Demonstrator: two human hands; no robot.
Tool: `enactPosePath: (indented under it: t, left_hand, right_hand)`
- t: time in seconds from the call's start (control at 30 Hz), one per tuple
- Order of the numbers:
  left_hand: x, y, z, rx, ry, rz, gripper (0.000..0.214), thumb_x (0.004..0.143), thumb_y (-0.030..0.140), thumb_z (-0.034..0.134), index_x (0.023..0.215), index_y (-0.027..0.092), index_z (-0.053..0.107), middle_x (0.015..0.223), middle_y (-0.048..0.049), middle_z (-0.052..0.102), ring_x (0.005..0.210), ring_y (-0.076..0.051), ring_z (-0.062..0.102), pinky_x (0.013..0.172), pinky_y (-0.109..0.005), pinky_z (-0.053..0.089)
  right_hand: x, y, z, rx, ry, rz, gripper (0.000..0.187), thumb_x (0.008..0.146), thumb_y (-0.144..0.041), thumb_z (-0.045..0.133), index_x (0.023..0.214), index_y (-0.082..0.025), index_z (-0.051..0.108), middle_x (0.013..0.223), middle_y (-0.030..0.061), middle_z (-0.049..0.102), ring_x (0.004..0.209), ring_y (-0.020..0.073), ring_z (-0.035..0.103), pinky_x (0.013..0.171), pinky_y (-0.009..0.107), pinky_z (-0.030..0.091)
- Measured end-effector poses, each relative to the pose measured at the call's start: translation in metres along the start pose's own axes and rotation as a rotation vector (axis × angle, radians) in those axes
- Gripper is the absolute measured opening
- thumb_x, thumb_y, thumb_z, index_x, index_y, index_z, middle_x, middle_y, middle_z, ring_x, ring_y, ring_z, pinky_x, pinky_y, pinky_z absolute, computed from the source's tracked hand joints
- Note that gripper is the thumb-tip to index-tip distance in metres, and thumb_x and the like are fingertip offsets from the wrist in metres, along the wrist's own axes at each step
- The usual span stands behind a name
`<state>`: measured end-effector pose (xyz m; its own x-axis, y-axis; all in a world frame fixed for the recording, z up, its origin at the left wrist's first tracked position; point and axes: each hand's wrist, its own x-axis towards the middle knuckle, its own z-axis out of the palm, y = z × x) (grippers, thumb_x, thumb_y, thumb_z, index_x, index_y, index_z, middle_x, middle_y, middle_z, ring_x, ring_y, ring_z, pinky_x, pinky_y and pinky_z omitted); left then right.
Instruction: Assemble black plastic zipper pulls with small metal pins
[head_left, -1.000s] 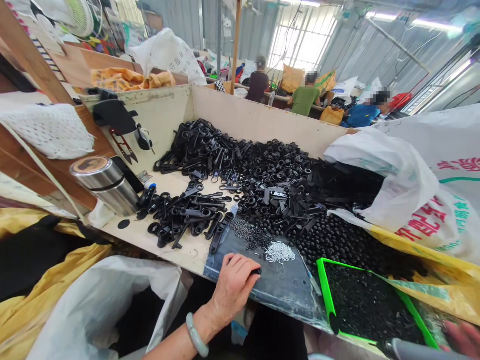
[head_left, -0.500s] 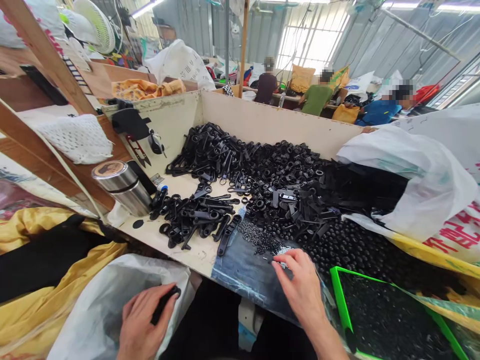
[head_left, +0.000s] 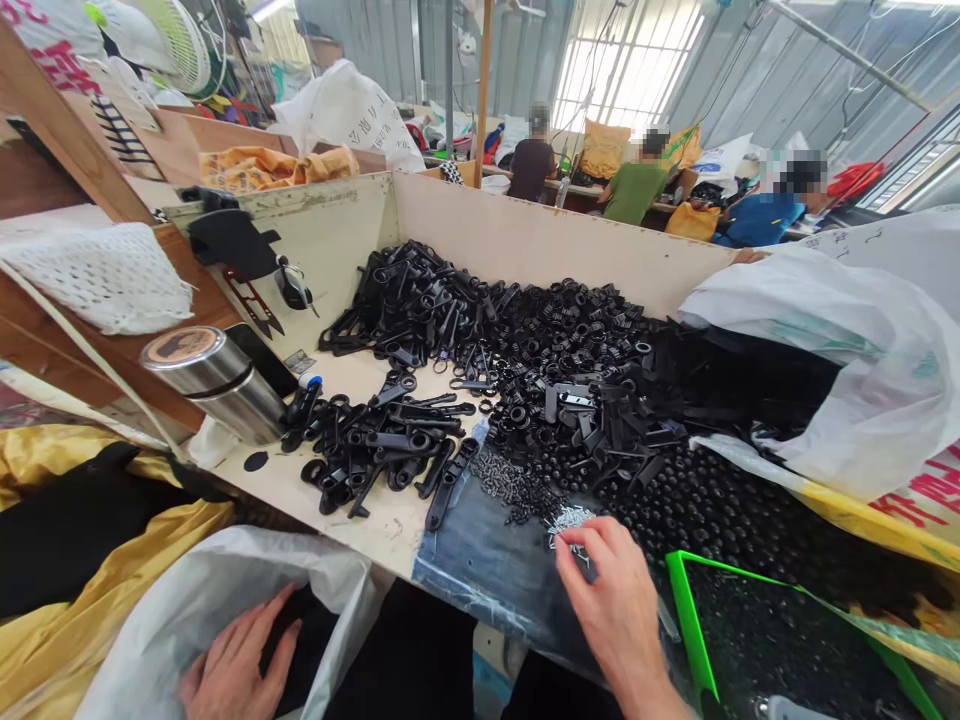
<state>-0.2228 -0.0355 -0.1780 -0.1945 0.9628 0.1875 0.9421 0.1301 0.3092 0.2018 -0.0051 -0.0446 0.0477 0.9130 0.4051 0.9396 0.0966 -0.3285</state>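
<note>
My left hand is down in the mouth of a white plastic bag at the lower left. Its fingers are stretched out with the thumb apart, and a dark area shows between and beside them; I see no part gripped. On the dark work mat, my right hand reaches to a small heap of silver pins. Thumb and index finger come together at the heap's near edge; whatever is between them is too small to make out. Tiny grey parts lie just left of the pins.
Black lever-shaped parts lie left of the mat, with black rings piled behind. Black balls spread to the right, beside a green-rimmed tray. A steel flask stands at left. Several people sit farther back.
My left hand has gone down and left into the bag, and the black part it held no longer shows in its grip. My right hand has shifted slightly right and down, fingertips at the pins.
</note>
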Motion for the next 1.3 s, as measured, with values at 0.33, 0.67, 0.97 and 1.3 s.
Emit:
enactPosePath:
  t: [0.33,0.67,0.97,1.3]
  left_hand:
    - [0.025,0.211,-0.055,-0.498,0.04,0.707,0.035,0.093,0.011,0.056,0.115,0.034,0.07,0.109,-0.0015,0.073,0.108,-0.023,0.06,0.099,-0.041,0.036]
    - [0.045,0.281,-0.025,-0.23,-0.169,0.965,0.032,0.094,0.02,0.062,0.123,0.033,0.066,0.135,-0.0086,0.06,0.124,-0.029,0.049,0.105,-0.051,0.025]
    - [0.05,0.281,-0.024,-0.278,-0.11,0.783,0.019,0.094,0.02,0.062,0.108,0.029,0.07,0.124,-0.0063,0.065,0.119,-0.029,0.051,0.099,-0.051,0.028]
    - [0.059,0.3,-0.023,-0.271,-0.168,0.817,0.015,0.093,0.017,0.064,0.1,0.028,0.07,0.118,-0.005,0.065,0.112,-0.027,0.052,0.096,-0.051,0.031]
  right_hand:
    - [-0.018,0.02,0.0,-0.073,-0.102,-0.137,0.037,0.095,-0.009,0.048,0.118,-0.031,0.068,0.107,0.0042,0.066,0.094,0.0228,0.059,0.076,0.036,0.042]
    - [-0.019,0.027,-0.006,-0.057,-0.031,-0.084,0.029,0.094,-0.011,0.049,0.106,-0.027,0.071,0.103,0.0049,0.067,0.091,0.0219,0.059,0.075,0.036,0.042]
    - [-0.011,0.018,-0.002,-0.032,-0.108,-0.09,0.029,0.094,-0.013,0.05,0.109,-0.026,0.071,0.104,0.0046,0.067,0.092,0.0223,0.058,0.076,0.038,0.04]
    - [-0.015,0.019,-0.008,0.031,-0.082,-0.092,0.026,0.095,-0.015,0.05,0.11,-0.026,0.069,0.103,0.0042,0.066,0.095,0.0223,0.058,0.079,0.037,0.04]
